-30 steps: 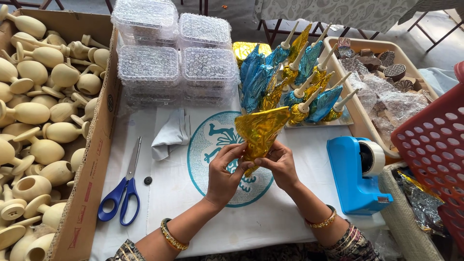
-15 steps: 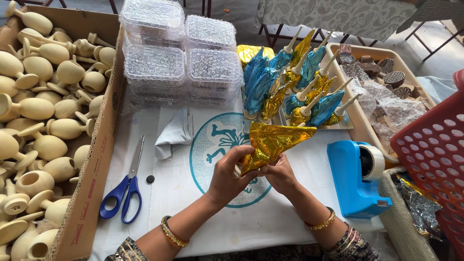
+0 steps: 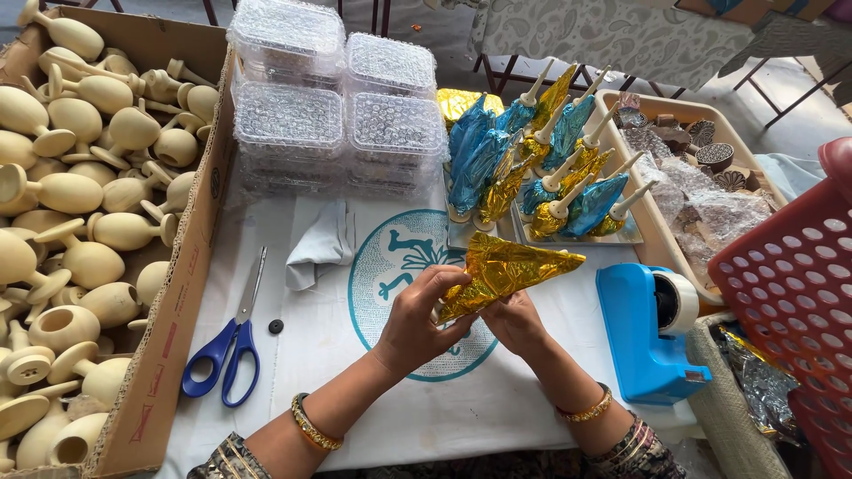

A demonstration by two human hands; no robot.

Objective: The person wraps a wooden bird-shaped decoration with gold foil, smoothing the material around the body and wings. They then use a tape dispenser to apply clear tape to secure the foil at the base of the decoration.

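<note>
Both my hands hold a cone-shaped piece wrapped in gold foil [image 3: 506, 273] above the white cloth [image 3: 417, 417] on the table. My left hand [image 3: 422, 324] grips its lower left end, fingers curled over the foil. My right hand [image 3: 513, 321] pinches it from underneath, close to the left hand. The foil's pointed end aims right, toward the blue tape dispenser [image 3: 652, 333]. The object inside the foil is hidden.
A tray [image 3: 532, 239] behind holds several blue and gold foil-wrapped pieces with wooden stems. Clear plastic boxes [image 3: 342, 111] are stacked at the back. A cardboard box [image 3: 169, 346] of wooden cups stands left, blue scissors [image 3: 229, 350] beside it. A red basket [image 3: 794, 302] stands right.
The foil-wrapped piece has been folded tighter and tipped from upright to lying sideways, point to the right. Both hands stayed together at its base.
</note>
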